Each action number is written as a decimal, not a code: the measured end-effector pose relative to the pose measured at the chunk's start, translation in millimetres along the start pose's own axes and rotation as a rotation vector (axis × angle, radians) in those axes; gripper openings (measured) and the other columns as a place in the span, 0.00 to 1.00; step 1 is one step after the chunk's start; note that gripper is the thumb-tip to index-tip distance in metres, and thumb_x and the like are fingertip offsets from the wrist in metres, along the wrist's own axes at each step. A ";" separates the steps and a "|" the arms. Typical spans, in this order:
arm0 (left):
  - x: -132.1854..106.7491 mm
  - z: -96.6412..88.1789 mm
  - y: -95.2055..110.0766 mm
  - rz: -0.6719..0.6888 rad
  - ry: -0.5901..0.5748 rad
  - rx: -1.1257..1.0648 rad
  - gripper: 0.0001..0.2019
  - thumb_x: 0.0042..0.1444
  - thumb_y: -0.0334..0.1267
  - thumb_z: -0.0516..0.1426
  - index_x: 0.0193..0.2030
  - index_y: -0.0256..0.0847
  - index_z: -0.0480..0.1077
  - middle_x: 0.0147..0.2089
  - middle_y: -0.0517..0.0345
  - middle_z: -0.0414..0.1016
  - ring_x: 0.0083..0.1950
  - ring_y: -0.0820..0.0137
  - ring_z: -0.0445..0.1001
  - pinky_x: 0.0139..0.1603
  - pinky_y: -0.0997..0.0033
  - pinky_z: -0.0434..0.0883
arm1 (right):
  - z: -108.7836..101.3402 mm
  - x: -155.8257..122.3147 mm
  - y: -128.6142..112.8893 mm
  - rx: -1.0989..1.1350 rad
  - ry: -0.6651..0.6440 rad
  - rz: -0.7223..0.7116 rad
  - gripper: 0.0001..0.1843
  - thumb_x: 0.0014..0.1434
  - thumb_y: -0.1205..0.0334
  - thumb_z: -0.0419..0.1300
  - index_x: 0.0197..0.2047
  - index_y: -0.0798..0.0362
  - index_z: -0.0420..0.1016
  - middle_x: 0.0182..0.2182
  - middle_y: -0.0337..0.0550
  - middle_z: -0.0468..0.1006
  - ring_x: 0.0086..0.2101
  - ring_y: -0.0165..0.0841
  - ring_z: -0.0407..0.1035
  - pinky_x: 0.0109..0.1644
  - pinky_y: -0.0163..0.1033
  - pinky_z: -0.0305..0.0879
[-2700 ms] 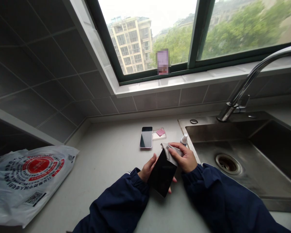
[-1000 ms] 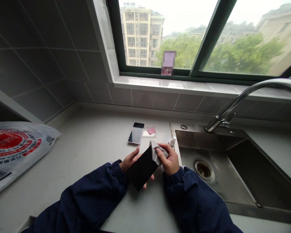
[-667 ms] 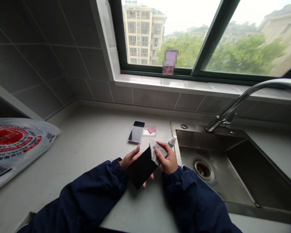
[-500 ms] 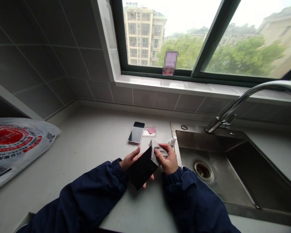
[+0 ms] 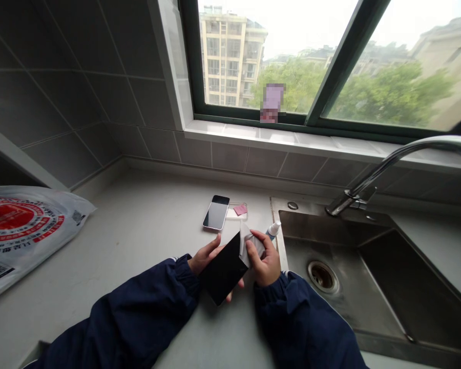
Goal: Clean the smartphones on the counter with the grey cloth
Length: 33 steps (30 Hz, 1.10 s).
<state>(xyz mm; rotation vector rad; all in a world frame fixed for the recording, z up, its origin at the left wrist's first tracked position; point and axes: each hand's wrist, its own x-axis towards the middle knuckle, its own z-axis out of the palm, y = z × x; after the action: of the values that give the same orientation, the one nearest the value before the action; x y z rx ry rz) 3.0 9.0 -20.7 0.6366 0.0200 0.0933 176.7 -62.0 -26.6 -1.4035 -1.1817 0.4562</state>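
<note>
A dark-screened smartphone (image 5: 223,271) lies tilted in my left hand (image 5: 204,254), whose fingers wrap under it and show at its lower right edge. My right hand (image 5: 267,260) pinches a light grey cleaning cloth (image 5: 246,245), which covers the phone's upper right end. Beyond my right hand stands a small spray bottle (image 5: 273,230) with a white top, partly hidden by the fingers. Farther back, a second smartphone (image 5: 216,212) rests on the counter, screen up. Next to it is a clear phone case (image 5: 232,216) with a pink piece of paper (image 5: 240,210) on it.
A steel sink (image 5: 349,277) with a curved faucet (image 5: 392,154) takes up the right side. At the left, a white plastic bag (image 5: 30,220) with red print lies on the pale counter (image 5: 149,220). A window ledge (image 5: 253,134) runs along the back.
The view has shifted slightly. More of the spray bottle shows past my right hand. Both hands keep their grip on the phone and the cloth, with little movement.
</note>
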 end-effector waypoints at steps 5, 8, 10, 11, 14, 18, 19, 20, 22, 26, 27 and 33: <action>-0.4 1.0 2.8 0.026 0.042 -0.015 0.39 0.61 0.64 0.37 0.71 0.39 0.46 0.43 0.36 0.78 0.35 0.50 0.80 0.34 0.51 0.73 | 1.0 -0.3 1.4 -0.180 -0.034 -0.341 0.18 0.64 0.63 0.55 0.56 0.52 0.73 0.64 0.48 0.63 0.62 0.45 0.61 0.64 0.54 0.61; -0.2 5.5 5.3 0.108 0.103 -0.008 0.38 0.62 0.63 0.37 0.70 0.38 0.49 0.43 0.38 0.78 0.38 0.50 0.80 0.35 0.52 0.74 | 1.6 -2.8 1.1 -0.337 -0.079 -0.507 0.20 0.63 0.67 0.54 0.57 0.51 0.73 0.64 0.46 0.63 0.66 0.49 0.52 0.65 0.59 0.57; 0.0 7.4 6.3 0.129 0.138 0.018 0.38 0.63 0.62 0.36 0.70 0.36 0.51 0.42 0.40 0.79 0.37 0.51 0.80 0.34 0.53 0.73 | 1.8 -5.3 0.5 -0.439 -0.110 -0.552 0.22 0.63 0.67 0.53 0.59 0.51 0.71 0.64 0.46 0.64 0.67 0.51 0.48 0.66 0.63 0.51; 0.2 7.7 6.7 0.130 0.156 0.029 0.38 0.63 0.61 0.34 0.70 0.36 0.51 0.41 0.41 0.79 0.35 0.52 0.80 0.34 0.53 0.73 | 1.8 -6.4 0.1 -0.482 -0.121 -0.561 0.22 0.63 0.67 0.53 0.60 0.51 0.70 0.64 0.46 0.64 0.67 0.51 0.47 0.66 0.65 0.48; 1.0 5.8 6.6 0.161 0.212 0.008 0.36 0.65 0.59 0.34 0.70 0.37 0.51 0.45 0.41 0.78 0.36 0.55 0.79 0.37 0.52 0.73 | 1.6 -8.3 -0.7 -0.563 -0.158 -0.585 0.22 0.65 0.65 0.52 0.61 0.50 0.68 0.64 0.46 0.64 0.67 0.52 0.46 0.67 0.68 0.40; 2.8 -0.3 4.7 0.214 0.236 -0.080 0.32 0.64 0.58 0.42 0.69 0.41 0.55 0.52 0.41 0.75 0.46 0.57 0.77 0.49 0.55 0.71 | 1.2 -8.4 -0.5 -0.620 -0.196 -0.590 0.22 0.66 0.63 0.51 0.62 0.51 0.67 0.66 0.48 0.61 0.68 0.53 0.44 0.66 0.70 0.39; 3.2 -2.0 3.9 0.225 0.246 -0.091 0.31 0.64 0.57 0.43 0.68 0.42 0.57 0.53 0.42 0.75 0.48 0.58 0.77 0.51 0.56 0.70 | 1.1 -8.4 -0.3 -0.630 -0.203 -0.591 0.22 0.66 0.63 0.51 0.62 0.51 0.66 0.66 0.48 0.60 0.68 0.53 0.43 0.66 0.70 0.39; 3.7 -3.6 3.1 0.236 0.256 -0.098 0.31 0.64 0.57 0.43 0.68 0.42 0.58 0.53 0.43 0.75 0.50 0.58 0.76 0.53 0.57 0.69 | 1.1 -8.6 -0.1 -0.637 -0.211 -0.593 0.22 0.66 0.62 0.51 0.63 0.51 0.66 0.66 0.48 0.59 0.68 0.53 0.43 0.66 0.70 0.39; 4.7 -6.7 1.4 0.256 0.274 -0.110 0.31 0.64 0.56 0.44 0.67 0.41 0.60 0.52 0.44 0.75 0.52 0.58 0.75 0.56 0.58 0.67 | 1.1 -9.1 0.0 -0.644 -0.223 -0.598 0.23 0.66 0.61 0.52 0.63 0.50 0.66 0.67 0.49 0.57 0.67 0.54 0.44 0.65 0.70 0.41; 6.6 -10.4 -1.1 0.255 0.249 -0.130 0.32 0.63 0.57 0.47 0.67 0.39 0.61 0.52 0.44 0.76 0.52 0.58 0.74 0.58 0.59 0.65 | 1.5 -10.1 -0.2 -0.630 -0.223 -0.606 0.22 0.65 0.61 0.52 0.62 0.49 0.67 0.68 0.51 0.54 0.67 0.54 0.44 0.65 0.68 0.44; 6.9 -10.4 -1.3 0.254 0.241 -0.132 0.33 0.63 0.58 0.47 0.67 0.38 0.60 0.52 0.44 0.76 0.52 0.58 0.74 0.58 0.58 0.65 | 1.5 -10.1 -0.3 -0.624 -0.224 -0.611 0.22 0.65 0.62 0.53 0.61 0.49 0.68 0.68 0.50 0.54 0.67 0.54 0.44 0.65 0.68 0.44; 8.3 -5.5 -1.2 0.252 0.338 -0.160 0.31 0.66 0.56 0.42 0.66 0.39 0.61 0.50 0.47 0.77 0.53 0.60 0.74 0.58 0.61 0.65 | 0.4 -10.0 -4.0 -0.582 -0.244 -0.640 0.18 0.64 0.65 0.55 0.56 0.49 0.73 0.67 0.50 0.57 0.68 0.52 0.44 0.66 0.67 0.45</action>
<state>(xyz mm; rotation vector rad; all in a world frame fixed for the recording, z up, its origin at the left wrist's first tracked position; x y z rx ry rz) 11.0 12.1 -25.8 0.4550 0.2570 0.4414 170.7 -71.0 -26.7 -1.3597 -1.9777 -0.1973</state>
